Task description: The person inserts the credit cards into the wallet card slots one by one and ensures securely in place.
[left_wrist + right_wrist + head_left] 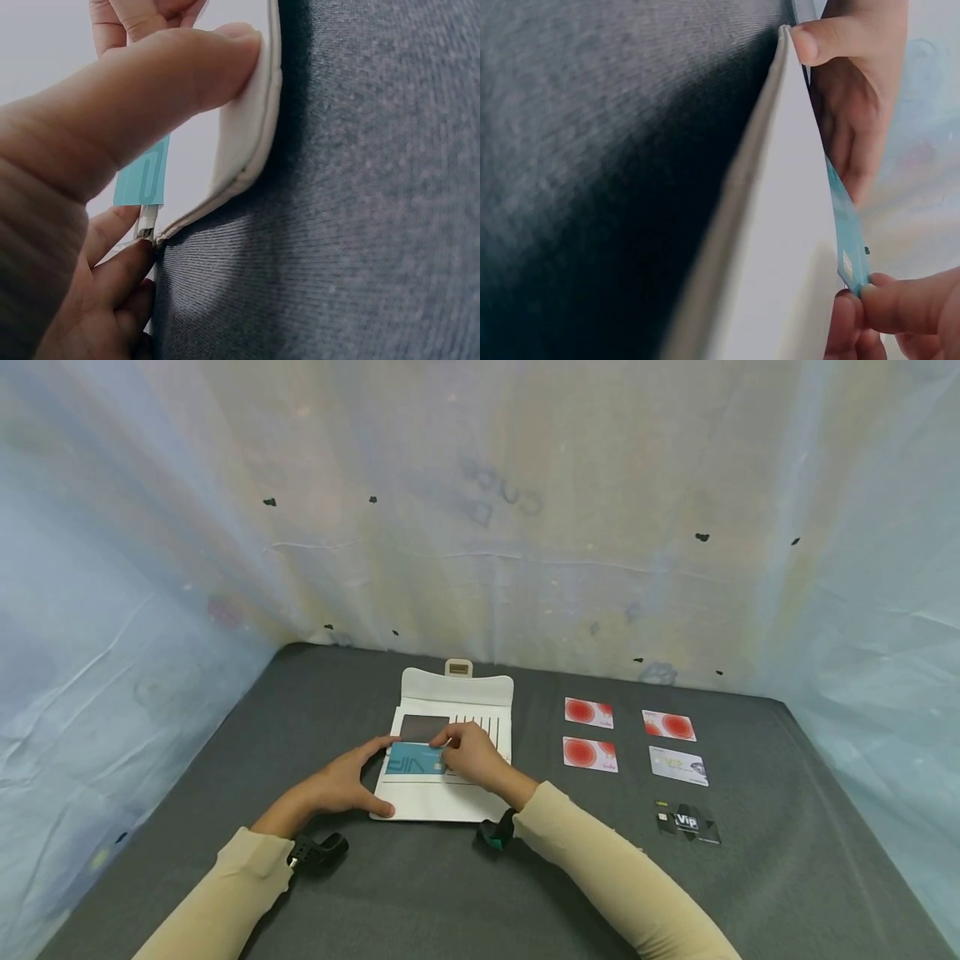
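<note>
A white wallet (450,799) lies unfolded on the dark cloth, its clasp flap at the far side. Along its left edge my left hand (337,783) holds it, the thumb on the near left corner and the fingers farther up beside the card. My right hand (474,755) pinches the right end of a teal card (408,758) between thumb and fingers. The card lies across the middle of the wallet, over its slots. In the right wrist view the teal card (847,225) slants up past the white panel, my right fingertips at its chip end.
To the right lie red-and-white cards (588,712), a silver VIP card (678,766) and a black VIP card (687,822), spaced apart in two columns. The grey cloth (480,893) covers the table. A pale patterned curtain (480,527) hangs behind and at both sides.
</note>
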Tool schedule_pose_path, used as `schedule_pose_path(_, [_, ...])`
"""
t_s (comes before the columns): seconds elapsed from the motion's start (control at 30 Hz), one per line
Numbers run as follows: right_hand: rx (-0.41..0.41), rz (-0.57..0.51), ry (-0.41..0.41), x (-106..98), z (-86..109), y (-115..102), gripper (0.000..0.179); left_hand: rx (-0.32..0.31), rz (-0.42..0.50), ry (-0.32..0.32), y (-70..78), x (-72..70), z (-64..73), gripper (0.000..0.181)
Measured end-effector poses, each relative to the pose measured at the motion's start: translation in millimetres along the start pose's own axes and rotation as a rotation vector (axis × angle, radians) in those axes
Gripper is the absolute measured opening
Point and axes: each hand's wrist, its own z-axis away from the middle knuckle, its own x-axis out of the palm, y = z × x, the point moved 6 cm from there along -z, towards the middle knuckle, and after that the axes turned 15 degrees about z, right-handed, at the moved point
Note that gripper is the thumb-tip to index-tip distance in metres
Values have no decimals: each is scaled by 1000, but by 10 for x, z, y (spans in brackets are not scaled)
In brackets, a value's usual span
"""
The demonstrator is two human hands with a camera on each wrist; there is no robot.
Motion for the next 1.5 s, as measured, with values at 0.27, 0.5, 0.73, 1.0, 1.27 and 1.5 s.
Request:
schedule_pose_path(0.27, [4, 2, 1, -4, -1, -20, 25, 7, -10, -3, 2, -6, 4, 108])
schedule_pose_path(0.5, [-8, 24, -1, -3, -5, -34, 23, 3, -38, 5, 10, -7, 9, 107])
schedule_pose_path(0.73, [-30, 36, -18, 18, -6, -28, 22, -15, -43, 8, 24, 1, 20, 106])
schedule_pose_path(1.0, [-99, 37, -47, 8, 6, -23, 22, -2, -42, 4, 18, -7, 19, 106])
schedule_pose_path(1.27, [-98, 37, -53, 17, -8, 3, 21, -4, -41, 8, 32, -9, 25, 106])
schedule_pose_path(1.5, [-94, 41, -69, 24, -8, 7, 18, -6, -33, 6, 34, -5, 33, 106])
